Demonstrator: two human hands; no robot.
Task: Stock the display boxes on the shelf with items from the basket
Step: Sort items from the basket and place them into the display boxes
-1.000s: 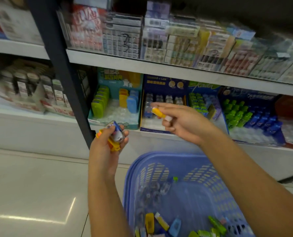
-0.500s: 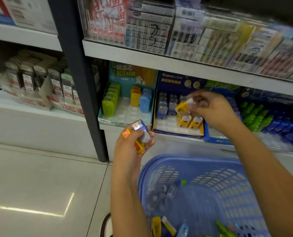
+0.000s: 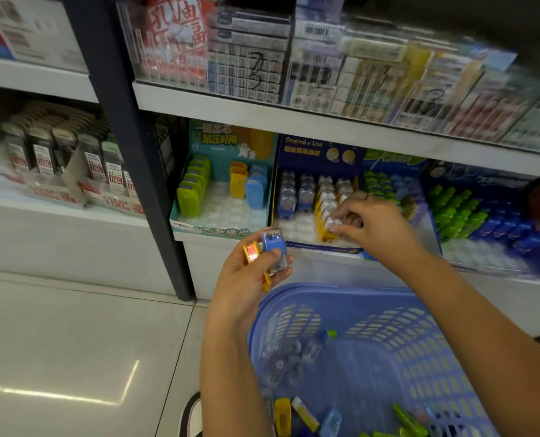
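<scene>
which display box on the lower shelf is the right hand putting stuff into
The dark blue "Gaspard et Lisa" box, second from the left. The right hand is at its front yellow item; the teal box beside it is untouched.

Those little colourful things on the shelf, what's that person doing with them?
The person is filling a shop display. The right hand is setting a yellow item into the dark blue display box. The left hand holds a blue item and an orange one, waiting. More lie in the purple basket below.
</scene>
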